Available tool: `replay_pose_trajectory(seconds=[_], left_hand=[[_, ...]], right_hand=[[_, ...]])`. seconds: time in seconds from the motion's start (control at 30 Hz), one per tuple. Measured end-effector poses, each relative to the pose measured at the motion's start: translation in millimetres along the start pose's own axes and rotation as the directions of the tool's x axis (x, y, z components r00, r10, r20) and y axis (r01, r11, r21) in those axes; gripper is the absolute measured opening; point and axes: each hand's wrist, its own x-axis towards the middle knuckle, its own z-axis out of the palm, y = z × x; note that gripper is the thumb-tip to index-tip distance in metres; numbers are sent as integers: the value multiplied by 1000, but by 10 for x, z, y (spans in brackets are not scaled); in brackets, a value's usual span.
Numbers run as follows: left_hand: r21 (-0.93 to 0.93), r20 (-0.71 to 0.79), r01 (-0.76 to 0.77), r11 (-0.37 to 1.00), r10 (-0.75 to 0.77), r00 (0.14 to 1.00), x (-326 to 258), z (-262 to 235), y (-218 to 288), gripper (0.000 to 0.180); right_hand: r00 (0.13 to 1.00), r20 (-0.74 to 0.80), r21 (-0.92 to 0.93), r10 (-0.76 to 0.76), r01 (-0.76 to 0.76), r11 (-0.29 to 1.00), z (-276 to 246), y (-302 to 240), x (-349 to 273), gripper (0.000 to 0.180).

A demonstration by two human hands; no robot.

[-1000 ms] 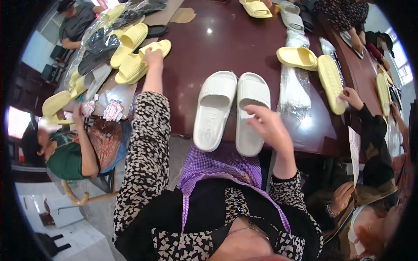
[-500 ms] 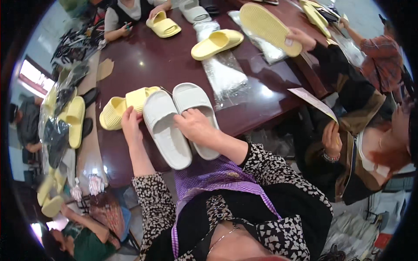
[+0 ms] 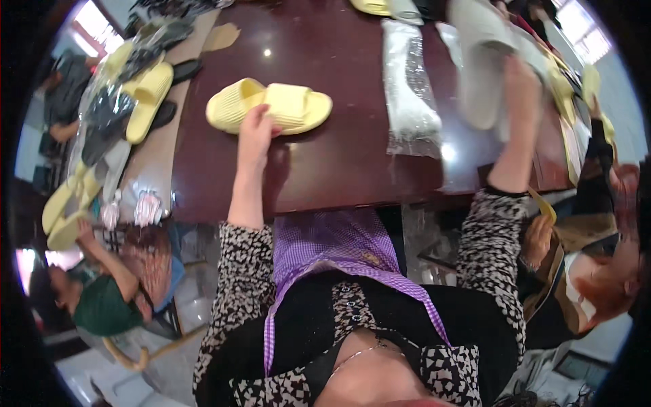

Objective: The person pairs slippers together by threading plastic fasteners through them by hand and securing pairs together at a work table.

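Note:
My left hand (image 3: 254,129) rests on the near edge of a pair of pale yellow slide sandals (image 3: 271,107) lying on the dark red-brown table (image 3: 339,169). Its fingers touch the sandals at the middle of the pair. My right hand (image 3: 522,88) is raised at the far right and grips a pair of white slide sandals (image 3: 478,61), lifted off the table and blurred by motion. A clear plastic bag (image 3: 410,95) lies flat on the table between my two hands.
More yellow and black sandals in plastic bags (image 3: 129,102) are heaped along the table's left end. A person in green (image 3: 102,298) crouches at the lower left. Another person (image 3: 597,271) sits close at my right. More sandals (image 3: 380,5) lie at the far edge.
The white pair has left the table in front of me and gone up to the right in my right hand. My left hand now touches the yellow pair.

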Motion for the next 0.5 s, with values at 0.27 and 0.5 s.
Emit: replay_pose_trajectory(seconds=[0.27, 0.5], left_hand=[[-195, 67, -5, 981, 19, 998, -389, 380, 120, 36], [-176, 113, -60, 983, 81, 990, -781, 583, 293, 35]], right_hand=[[969, 246, 534, -14, -123, 836, 319, -313, -494, 35], [795, 594, 804, -127, -578, 142, 715, -1709, -1648, 30]])
